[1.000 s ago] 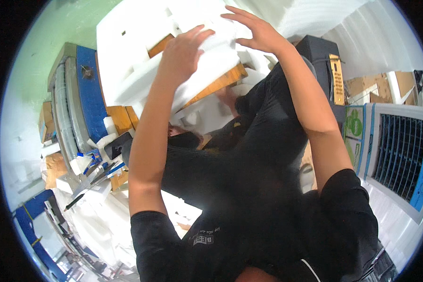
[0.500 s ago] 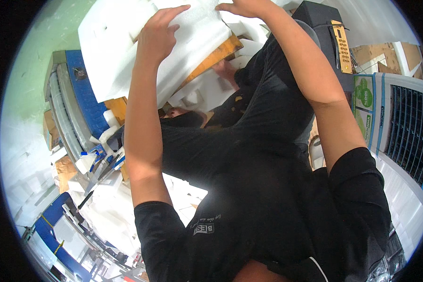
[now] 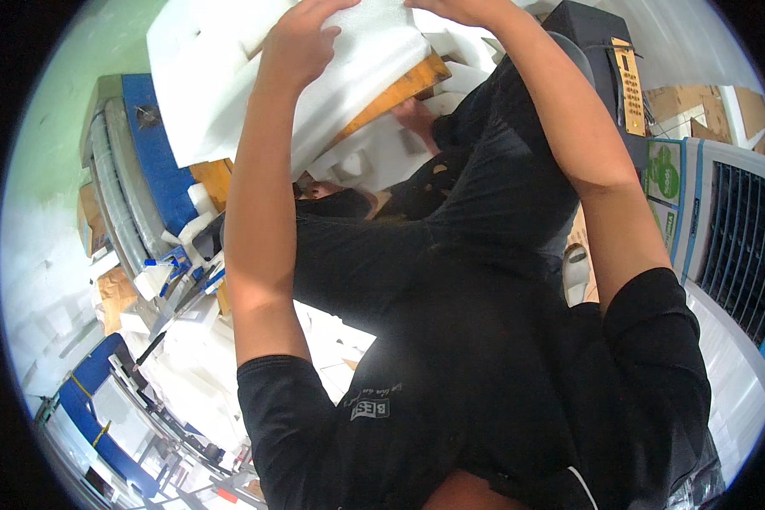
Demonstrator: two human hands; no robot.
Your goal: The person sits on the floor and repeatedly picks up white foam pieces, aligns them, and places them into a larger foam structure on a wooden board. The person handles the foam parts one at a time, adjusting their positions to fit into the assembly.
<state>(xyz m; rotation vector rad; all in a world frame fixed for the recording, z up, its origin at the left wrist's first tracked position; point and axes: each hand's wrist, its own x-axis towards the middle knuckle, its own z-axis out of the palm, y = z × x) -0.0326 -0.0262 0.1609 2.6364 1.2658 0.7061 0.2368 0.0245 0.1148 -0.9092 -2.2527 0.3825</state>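
A large white foam block [image 3: 204,102] lies over a wooden board [image 3: 395,95] in front of me at the top of the view. My left hand [image 3: 302,42] rests on the foam, thumb apart and index finger stretched to the right. Opposite it, my right hand [image 3: 466,8] reaches in at the foam's far edge, one finger pointing left. The top of the picture cuts off part of both hands. Between the fingertips I can make out only white foam. Nothing shows in either hand.
My bent legs and bare feet [image 3: 412,115] are below the board. A black case with a gold perforated plate [image 3: 627,85] stands at right, near a boxed unit with a dark grille [image 3: 735,229]. Blue panel [image 3: 157,153], foam scraps and tools crowd the left.
Both hands have shifted slightly up and right in the picture, so less of them shows. The whole scene has moved a little with the view; the foam appears otherwise the same.
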